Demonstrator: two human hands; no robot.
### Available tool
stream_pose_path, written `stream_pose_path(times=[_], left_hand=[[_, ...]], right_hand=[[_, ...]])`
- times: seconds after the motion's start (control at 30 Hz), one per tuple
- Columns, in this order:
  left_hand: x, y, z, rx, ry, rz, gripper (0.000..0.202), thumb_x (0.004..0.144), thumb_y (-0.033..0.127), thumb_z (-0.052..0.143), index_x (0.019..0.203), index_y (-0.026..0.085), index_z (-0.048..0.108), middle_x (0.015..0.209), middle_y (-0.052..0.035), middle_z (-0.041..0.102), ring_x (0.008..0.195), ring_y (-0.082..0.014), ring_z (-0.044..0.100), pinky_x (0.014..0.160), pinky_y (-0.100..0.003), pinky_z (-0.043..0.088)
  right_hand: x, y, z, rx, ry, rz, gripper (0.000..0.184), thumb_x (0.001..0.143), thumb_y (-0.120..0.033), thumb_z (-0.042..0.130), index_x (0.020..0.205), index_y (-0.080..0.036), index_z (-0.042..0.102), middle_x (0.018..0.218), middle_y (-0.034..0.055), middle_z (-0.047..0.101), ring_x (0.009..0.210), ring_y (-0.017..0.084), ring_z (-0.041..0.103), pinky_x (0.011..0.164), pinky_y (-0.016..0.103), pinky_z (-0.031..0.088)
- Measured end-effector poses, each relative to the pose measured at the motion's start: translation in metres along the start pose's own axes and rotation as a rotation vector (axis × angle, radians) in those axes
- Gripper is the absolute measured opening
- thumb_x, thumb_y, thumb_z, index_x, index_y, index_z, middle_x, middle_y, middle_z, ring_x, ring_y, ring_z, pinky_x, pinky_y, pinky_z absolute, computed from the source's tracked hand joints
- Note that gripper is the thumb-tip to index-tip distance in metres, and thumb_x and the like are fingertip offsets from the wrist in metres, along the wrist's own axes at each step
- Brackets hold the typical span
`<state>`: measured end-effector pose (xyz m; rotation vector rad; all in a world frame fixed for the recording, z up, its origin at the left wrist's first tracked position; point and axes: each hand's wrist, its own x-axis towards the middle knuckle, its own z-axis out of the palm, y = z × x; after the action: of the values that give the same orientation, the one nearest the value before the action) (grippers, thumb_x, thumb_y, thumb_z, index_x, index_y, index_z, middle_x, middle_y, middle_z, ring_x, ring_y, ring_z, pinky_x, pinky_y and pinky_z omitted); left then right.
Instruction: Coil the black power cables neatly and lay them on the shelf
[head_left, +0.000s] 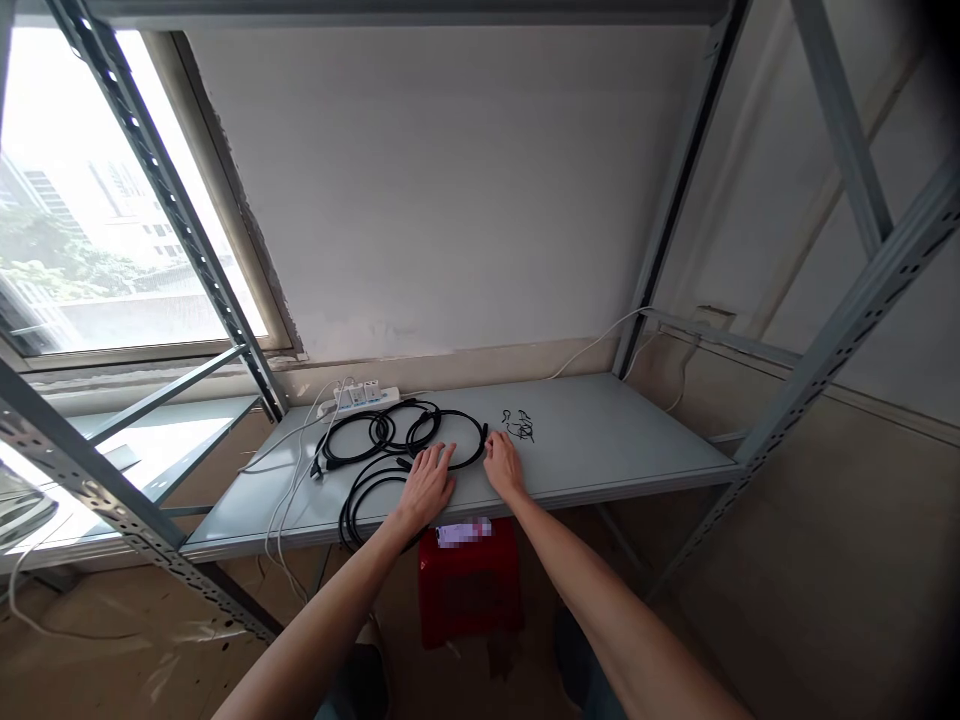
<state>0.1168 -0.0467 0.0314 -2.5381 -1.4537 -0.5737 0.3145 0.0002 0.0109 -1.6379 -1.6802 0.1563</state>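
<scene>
Several coiled black cables (361,416) lie on the grey shelf board, their loops overlapping. My left hand (427,482) lies palm down at the front of the coils, fingers stretched out and slightly apart over a cable part. At the right end of the rightmost cable loop (471,418), my right hand (504,464) has its fingers closed in a pinch at the cable's end; the fingertips partly hide the contact. Just beyond that hand is a small group of thin black ties (520,427). Another coil (349,515) hangs partly over the front edge, left of my left hand.
A white power strip (360,398) with plugs stands at the back left, and white cords (289,500) run over the front edge. Metal posts (686,190) frame the shelf (600,440). Below is a red stool (469,590) with a phone-like object (463,533) on it.
</scene>
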Motion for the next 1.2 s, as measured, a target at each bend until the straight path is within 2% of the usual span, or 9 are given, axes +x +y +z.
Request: stream_pose_path(times=[0.13, 0.23, 0.37, 0.57, 0.67, 0.77, 0.93, 1.03, 1.2], left_hand=[[-0.017, -0.023, -0.003, -0.078, 0.008, 0.009, 0.069, 0.099, 0.033, 0.045, 0.161, 0.028, 0.014, 0.161, -0.0087, 0.036, 0.152, -0.0253, 0.028, 0.125, -0.047, 0.021], [-0.023, -0.041, -0.006, -0.100, 0.005, -0.056, 0.073, 0.100, 0.037, 0.045, 0.162, 0.029, 0.008, 0.163, -0.0082, 0.033, 0.152, -0.0237, 0.029, 0.125, -0.046, 0.019], [-0.023, -0.066, -0.008, -0.050, -0.007, -0.102, 0.074, 0.098, 0.037, 0.048, 0.162, 0.029, 0.011, 0.160, -0.0080, 0.039, 0.149, -0.0241, 0.035, 0.124, -0.045, 0.024], [-0.019, -0.095, -0.020, 0.043, -0.059, -0.001, 0.069, 0.095, 0.029, 0.045, 0.160, 0.028, 0.021, 0.158, -0.0065, 0.042, 0.147, -0.0229, 0.038, 0.125, -0.045, 0.022], [-0.008, -0.080, -0.025, 0.068, -0.046, -0.001, 0.070, 0.088, 0.014, 0.045, 0.155, 0.028, 0.033, 0.157, -0.0068, 0.043, 0.147, -0.0243, 0.036, 0.126, -0.047, 0.020], [0.007, -0.038, -0.025, 0.051, -0.017, 0.043, 0.069, 0.080, 0.004, 0.045, 0.145, 0.026, 0.048, 0.157, -0.0071, 0.042, 0.148, -0.0248, 0.034, 0.126, -0.046, 0.020], [0.023, 0.033, -0.006, -0.022, -0.078, 0.080, 0.047, 0.089, 0.018, 0.050, 0.136, 0.021, 0.054, 0.137, -0.0113, 0.054, 0.132, -0.0269, 0.046, 0.118, -0.043, 0.031], [0.026, 0.044, 0.009, -0.032, -0.086, -0.026, 0.036, 0.097, 0.025, 0.045, 0.131, 0.021, 0.055, 0.124, -0.0109, 0.058, 0.118, -0.0266, 0.052, 0.104, -0.041, 0.040], [0.028, 0.037, 0.021, -0.073, -0.052, -0.176, 0.020, 0.102, 0.023, 0.040, 0.111, 0.021, 0.057, 0.114, -0.0084, 0.059, 0.108, -0.0242, 0.055, 0.093, -0.037, 0.042]], right_hand=[[0.001, 0.003, -0.001, 0.005, 0.104, 0.095, 0.020, 0.092, -0.006, 0.036, 0.093, -0.022, 0.049, 0.098, 0.0068, 0.058, 0.076, 0.019, 0.052, 0.064, 0.030, 0.034], [0.001, 0.003, -0.003, 0.035, 0.107, 0.148, 0.021, 0.093, -0.009, 0.033, 0.097, -0.023, 0.048, 0.097, 0.0072, 0.058, 0.073, 0.020, 0.052, 0.061, 0.031, 0.033], [0.001, 0.003, -0.005, 0.105, 0.138, 0.192, 0.022, 0.096, -0.015, 0.027, 0.104, -0.023, 0.047, 0.100, 0.0096, 0.059, 0.078, 0.023, 0.054, 0.062, 0.032, 0.036], [0.000, 0.001, -0.006, 0.102, 0.146, 0.197, 0.023, 0.096, -0.012, 0.029, 0.104, -0.023, 0.048, 0.096, 0.0080, 0.059, 0.075, 0.022, 0.054, 0.061, 0.032, 0.034], [-0.001, -0.002, -0.005, 0.017, 0.001, 0.108, 0.020, 0.097, -0.013, 0.033, 0.100, -0.023, 0.051, 0.099, 0.0065, 0.060, 0.072, 0.020, 0.053, 0.061, 0.031, 0.033], [-0.002, -0.005, -0.005, -0.057, -0.078, -0.006, 0.017, 0.098, -0.015, 0.038, 0.097, -0.022, 0.053, 0.103, 0.0054, 0.060, 0.073, 0.017, 0.053, 0.063, 0.030, 0.031], [-0.004, -0.006, -0.007, -0.107, -0.110, -0.059, 0.018, 0.100, -0.015, 0.042, 0.097, -0.022, 0.058, 0.102, 0.0060, 0.062, 0.081, 0.017, 0.057, 0.066, 0.029, 0.032], [-0.004, -0.006, -0.006, -0.144, -0.118, -0.070, 0.023, 0.104, -0.021, 0.040, 0.095, -0.021, 0.061, 0.101, 0.0073, 0.062, 0.080, 0.018, 0.058, 0.067, 0.030, 0.033], [-0.004, -0.005, -0.004, -0.169, -0.116, -0.111, 0.025, 0.105, -0.022, 0.040, 0.093, -0.021, 0.061, 0.097, 0.0085, 0.065, 0.085, 0.021, 0.060, 0.072, 0.031, 0.034]])
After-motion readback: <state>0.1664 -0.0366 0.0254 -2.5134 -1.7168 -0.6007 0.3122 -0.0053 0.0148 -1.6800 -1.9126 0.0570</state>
